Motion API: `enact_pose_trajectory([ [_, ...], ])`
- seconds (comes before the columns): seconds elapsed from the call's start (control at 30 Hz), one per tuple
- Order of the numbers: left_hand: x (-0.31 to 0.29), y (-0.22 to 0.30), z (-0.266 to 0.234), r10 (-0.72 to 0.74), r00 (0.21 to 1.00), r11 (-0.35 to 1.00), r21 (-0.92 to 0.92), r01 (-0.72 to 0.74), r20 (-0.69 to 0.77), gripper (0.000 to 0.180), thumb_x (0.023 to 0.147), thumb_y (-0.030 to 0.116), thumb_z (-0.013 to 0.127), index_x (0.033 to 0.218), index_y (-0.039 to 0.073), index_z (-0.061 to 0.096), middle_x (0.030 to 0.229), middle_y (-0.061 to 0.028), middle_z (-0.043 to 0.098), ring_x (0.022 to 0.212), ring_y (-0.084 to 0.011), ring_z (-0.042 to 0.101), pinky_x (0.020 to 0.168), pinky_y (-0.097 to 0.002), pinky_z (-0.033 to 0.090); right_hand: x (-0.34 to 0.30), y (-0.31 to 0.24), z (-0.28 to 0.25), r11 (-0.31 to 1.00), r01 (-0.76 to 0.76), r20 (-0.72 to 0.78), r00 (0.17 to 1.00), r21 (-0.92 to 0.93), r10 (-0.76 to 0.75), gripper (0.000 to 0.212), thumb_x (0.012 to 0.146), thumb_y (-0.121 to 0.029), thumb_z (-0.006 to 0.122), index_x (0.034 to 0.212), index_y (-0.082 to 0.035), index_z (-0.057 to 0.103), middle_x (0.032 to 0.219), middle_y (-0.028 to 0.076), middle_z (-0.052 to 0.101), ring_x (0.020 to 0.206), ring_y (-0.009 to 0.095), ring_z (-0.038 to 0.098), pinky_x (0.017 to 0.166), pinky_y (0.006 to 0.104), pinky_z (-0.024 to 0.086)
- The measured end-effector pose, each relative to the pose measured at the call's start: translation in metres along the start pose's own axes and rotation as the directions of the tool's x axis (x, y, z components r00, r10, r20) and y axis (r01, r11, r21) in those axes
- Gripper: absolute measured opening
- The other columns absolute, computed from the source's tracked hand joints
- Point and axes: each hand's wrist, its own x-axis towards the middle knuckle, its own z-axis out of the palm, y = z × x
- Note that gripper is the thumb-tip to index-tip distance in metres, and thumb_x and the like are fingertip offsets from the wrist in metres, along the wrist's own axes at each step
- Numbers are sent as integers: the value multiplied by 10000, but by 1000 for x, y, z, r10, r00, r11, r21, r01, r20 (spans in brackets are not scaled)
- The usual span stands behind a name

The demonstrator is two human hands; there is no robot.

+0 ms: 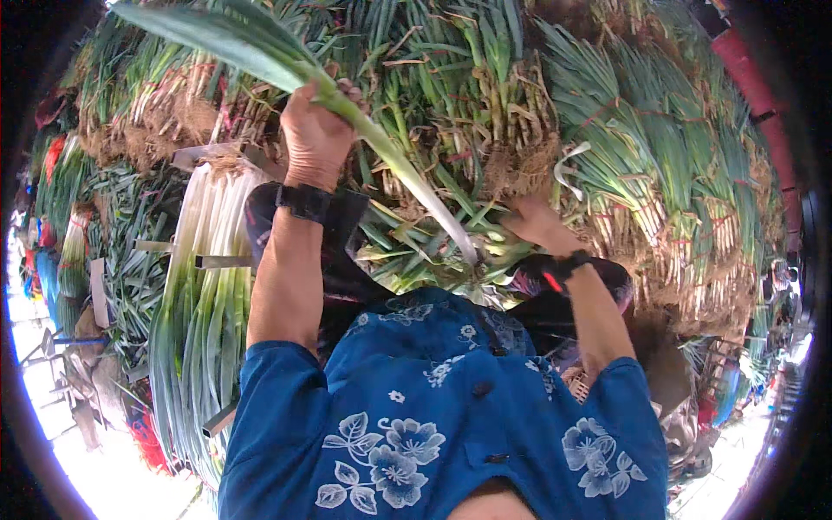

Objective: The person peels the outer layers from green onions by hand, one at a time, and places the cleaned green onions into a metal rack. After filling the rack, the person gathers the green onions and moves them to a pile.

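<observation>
My left hand (319, 121) is closed around a large green onion (400, 165), gripping it where the white stalk turns into green leaves. The onion slants across in front of me, its leaves up at the far left and its pale root end down near my lap. My right hand (536, 222) is to the right of that root end, apart from the stalk. Its fingers are blurred and partly turned away, so their grip does not show. Loose green leaves (407, 247) lie between my knees, under the onion.
On my left, a row of cleaned green onions (204, 251) rests on a metal rack (224, 262) with protruding bars. Tied bundles with soily roots (693, 217) are heaped on the right, and more bundles (494, 87) lie ahead. A white strip (568, 172) hangs near my right hand.
</observation>
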Motion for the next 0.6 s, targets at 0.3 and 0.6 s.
enact_pose_trajectory([
  [0.3, -16, -49, 34, -89, 995, 965, 249, 76, 42, 314, 880, 176, 487, 1160, 35, 506, 992, -72, 560, 914, -233, 575, 780, -396, 463, 49, -153, -48, 334, 378, -379, 923, 864, -64, 308, 813, -99, 600, 1092, 6, 522, 940, 49, 599, 869, 127, 528, 809, 272, 431],
  [0.6, -18, -66, 11, -105, 991, 926, 354, 128, -85, 240, 882, 126, 503, 1104, 36, 502, 948, -74, 536, 870, -210, 577, 679, -355, 482, 42, -164, -18, 435, 214, -294, 947, 875, 127, 395, 732, -103, 694, 1080, -2, 536, 895, 86, 614, 849, 133, 532, 788, 289, 433],
])
